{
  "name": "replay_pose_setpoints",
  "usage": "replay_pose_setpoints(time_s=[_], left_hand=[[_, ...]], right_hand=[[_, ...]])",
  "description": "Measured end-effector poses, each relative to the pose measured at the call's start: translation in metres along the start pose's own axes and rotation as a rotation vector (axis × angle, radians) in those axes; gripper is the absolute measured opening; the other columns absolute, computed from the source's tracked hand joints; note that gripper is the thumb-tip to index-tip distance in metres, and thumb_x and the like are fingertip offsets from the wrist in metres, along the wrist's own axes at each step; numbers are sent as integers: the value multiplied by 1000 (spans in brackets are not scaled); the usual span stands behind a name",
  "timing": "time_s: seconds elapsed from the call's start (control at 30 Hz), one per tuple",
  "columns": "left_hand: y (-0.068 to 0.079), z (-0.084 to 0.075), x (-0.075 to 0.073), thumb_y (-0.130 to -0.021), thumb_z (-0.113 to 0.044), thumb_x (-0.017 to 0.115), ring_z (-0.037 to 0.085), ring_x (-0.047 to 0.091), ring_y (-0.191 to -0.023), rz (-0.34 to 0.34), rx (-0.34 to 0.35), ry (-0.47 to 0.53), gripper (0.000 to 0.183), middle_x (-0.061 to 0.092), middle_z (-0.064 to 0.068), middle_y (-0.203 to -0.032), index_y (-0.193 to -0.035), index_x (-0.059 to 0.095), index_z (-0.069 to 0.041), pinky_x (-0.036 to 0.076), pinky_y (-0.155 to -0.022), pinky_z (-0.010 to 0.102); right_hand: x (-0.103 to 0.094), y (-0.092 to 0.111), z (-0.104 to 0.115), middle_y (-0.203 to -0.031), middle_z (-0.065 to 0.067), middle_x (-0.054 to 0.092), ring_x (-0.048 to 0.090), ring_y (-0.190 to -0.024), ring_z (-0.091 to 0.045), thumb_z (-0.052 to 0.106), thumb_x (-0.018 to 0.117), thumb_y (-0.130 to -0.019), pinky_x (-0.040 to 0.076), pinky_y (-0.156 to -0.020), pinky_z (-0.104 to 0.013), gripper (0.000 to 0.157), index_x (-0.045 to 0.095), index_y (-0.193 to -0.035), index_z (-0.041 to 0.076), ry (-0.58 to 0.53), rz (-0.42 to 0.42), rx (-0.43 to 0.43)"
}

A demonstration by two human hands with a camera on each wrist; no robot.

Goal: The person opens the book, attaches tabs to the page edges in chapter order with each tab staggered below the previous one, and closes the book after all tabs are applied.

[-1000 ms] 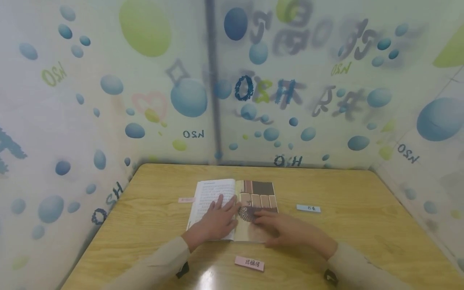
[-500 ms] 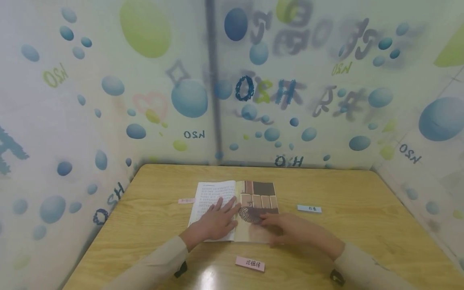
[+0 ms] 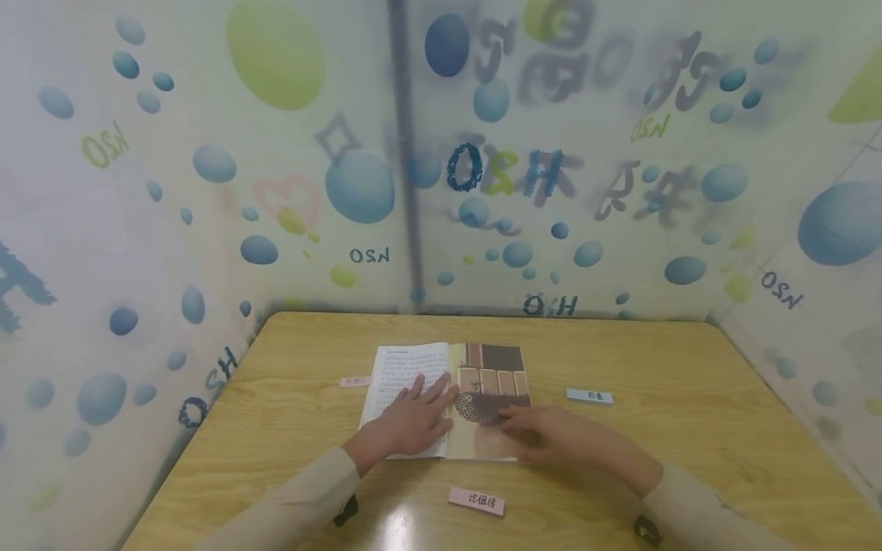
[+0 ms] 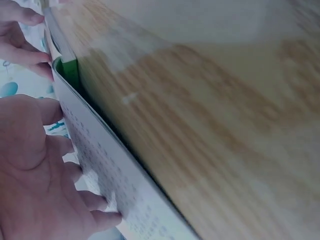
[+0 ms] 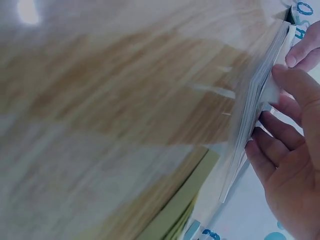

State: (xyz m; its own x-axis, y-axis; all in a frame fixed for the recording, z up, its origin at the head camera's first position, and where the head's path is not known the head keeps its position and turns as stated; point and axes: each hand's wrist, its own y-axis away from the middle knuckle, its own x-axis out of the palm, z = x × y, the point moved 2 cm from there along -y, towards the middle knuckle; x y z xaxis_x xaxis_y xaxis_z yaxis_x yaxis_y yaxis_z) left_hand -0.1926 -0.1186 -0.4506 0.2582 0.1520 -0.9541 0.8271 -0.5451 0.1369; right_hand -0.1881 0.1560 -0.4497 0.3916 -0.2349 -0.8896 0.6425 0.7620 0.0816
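An open book lies on the wooden table, with a text page on the left and a brown-toned picture page on the right. My left hand rests on the text page, fingers spread and pointing towards the spine. In the left wrist view, the left hand's fingers press along the page. My right hand touches the lower part of the picture page with loosely bent fingers. In the right wrist view, the right hand's thumb and fingers lie against the page side; whether a leaf is between them, I cannot tell.
On the table, a pink paper label lies in front of the book. A blue label lies to the right, and another pink label touches the book's left edge. Walls patterned with bubbles enclose the far side and both flanks.
My right hand has slid a little to the right over the picture page. The left hand stays on the text page, whose upper part lies flatter than before.
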Motion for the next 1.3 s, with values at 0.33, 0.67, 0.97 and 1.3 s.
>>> replay_pose_setpoints(time_s=[0.33,0.67,0.97,1.3], left_hand=[[-9,-22,-1,-105,-36,49,50,12,-147,-2,8,-60,63,23,17,-164,-159,33,-8,17,-116,63],[-15,-32,5,-104,-42,50,46,14,-148,-2,29,-124,67,22,17,-164,-159,34,-8,18,-117,59],[-15,-38,9,-98,-64,51,42,12,-150,39,41,-108,85,15,14,-167,-161,30,-10,13,-118,59],[-15,-42,11,-91,-73,53,40,10,-151,45,55,-96,98,11,12,-168,-162,25,-11,11,-119,57]], right_hand=[[0,2,4,-151,-6,50,52,-132,-29,14,70,-94,42,-108,-47,43,63,-137,15,29,-33,-29],[-2,1,8,-149,-8,52,54,-130,-29,7,72,-90,43,-108,-45,47,63,-135,9,34,-44,9],[-1,-8,8,-141,-7,58,55,-129,-27,0,72,-85,44,-107,-45,56,60,-139,8,40,-100,20],[-8,-16,3,-139,-5,60,55,-128,-26,0,78,-83,45,-106,-45,58,61,-138,9,70,-129,27]])
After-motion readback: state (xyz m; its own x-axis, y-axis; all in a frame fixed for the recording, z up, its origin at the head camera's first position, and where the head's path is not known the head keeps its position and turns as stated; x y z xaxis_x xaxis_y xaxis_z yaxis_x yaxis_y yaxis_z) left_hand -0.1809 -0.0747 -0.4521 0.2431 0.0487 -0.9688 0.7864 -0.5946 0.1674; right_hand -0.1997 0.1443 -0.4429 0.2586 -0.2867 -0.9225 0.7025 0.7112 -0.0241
